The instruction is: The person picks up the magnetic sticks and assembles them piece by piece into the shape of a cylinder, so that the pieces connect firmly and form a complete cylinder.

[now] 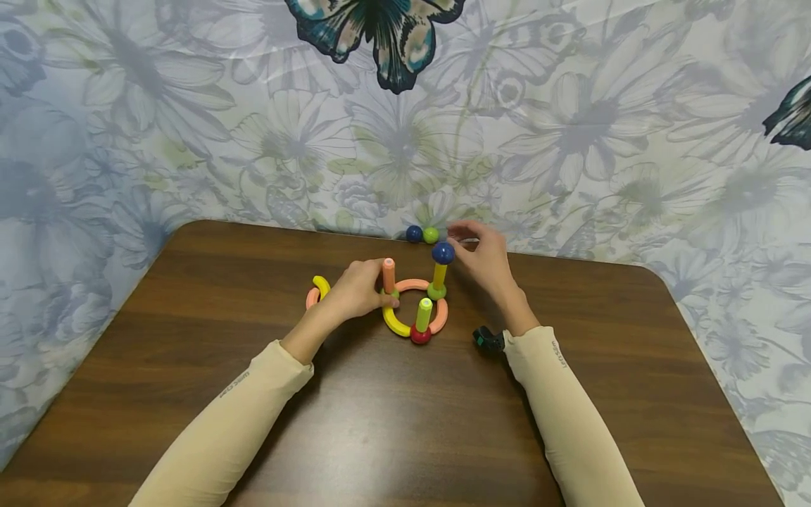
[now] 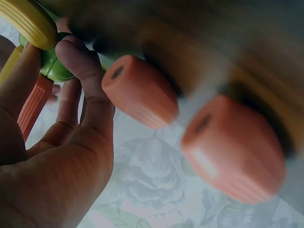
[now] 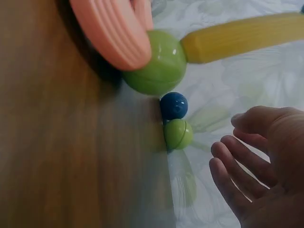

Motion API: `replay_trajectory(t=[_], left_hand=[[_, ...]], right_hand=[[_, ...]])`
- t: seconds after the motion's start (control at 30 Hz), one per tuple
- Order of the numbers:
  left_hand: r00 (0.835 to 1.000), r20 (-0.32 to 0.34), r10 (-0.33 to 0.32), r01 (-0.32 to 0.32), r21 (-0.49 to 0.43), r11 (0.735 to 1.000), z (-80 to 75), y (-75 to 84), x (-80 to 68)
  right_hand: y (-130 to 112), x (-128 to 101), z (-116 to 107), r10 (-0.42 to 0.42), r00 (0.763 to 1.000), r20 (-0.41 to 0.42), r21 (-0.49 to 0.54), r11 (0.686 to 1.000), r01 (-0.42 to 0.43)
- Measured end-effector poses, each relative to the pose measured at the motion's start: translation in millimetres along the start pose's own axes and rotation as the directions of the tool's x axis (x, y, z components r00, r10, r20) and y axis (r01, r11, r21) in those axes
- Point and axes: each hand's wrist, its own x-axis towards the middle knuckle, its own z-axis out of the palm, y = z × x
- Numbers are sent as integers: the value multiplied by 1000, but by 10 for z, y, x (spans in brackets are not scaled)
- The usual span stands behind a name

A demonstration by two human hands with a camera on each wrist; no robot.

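Gripping orange post (image 1: 388, 275), left hand (image 1: 356, 290) steadies ring (image 1: 415, 310).

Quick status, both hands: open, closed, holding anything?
Left hand: grips the upright orange plastic rod on the ring structure.
Right hand: open, fingers relaxed, holding nothing, beside the dark blue ball topping the yellow rod.

Both forearms in cream sleeves extend forward over the table (image 1: 190, 296). Left hand (image 1: 357, 290) – fingers curled, thumb and fingers pinching the orange peg (image 1: 388, 274), wrist low to the table. Right hand (image 1: 479, 257) – raised above the table, fingers loosely bent, holding nothing.
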Motion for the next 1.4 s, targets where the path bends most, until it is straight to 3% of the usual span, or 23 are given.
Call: replay_trajectory(t=[0.23, 0.47, 0.67, 0.9, 1.4], left_hand=[[1000, -4, -21, 21, -4, 1000, -29, -30, -60], [1000, -4, -21, 21, 4, 1000, -48, -50, -86], [1000, -12, -13, 13, 9, 1000, -60, -45, -83], [999, -3, -34, 34, 1, 999, -48, -50, -89], [999, -22, -24, 24, 5, 1000, -32, -52, -92]], right_hand=[[53, 236, 182, -43, 996, 79, -108, 993, 51], [150, 333, 310, -37, 984, 176, -279, 956, 86], [179, 347, 323, -59, 987, 147, -275, 956, 98], [209, 332, 341, -29, 994, 105, -245, 968, 54], [202, 344, 379, -53, 997, 56, -305, 950, 67]])
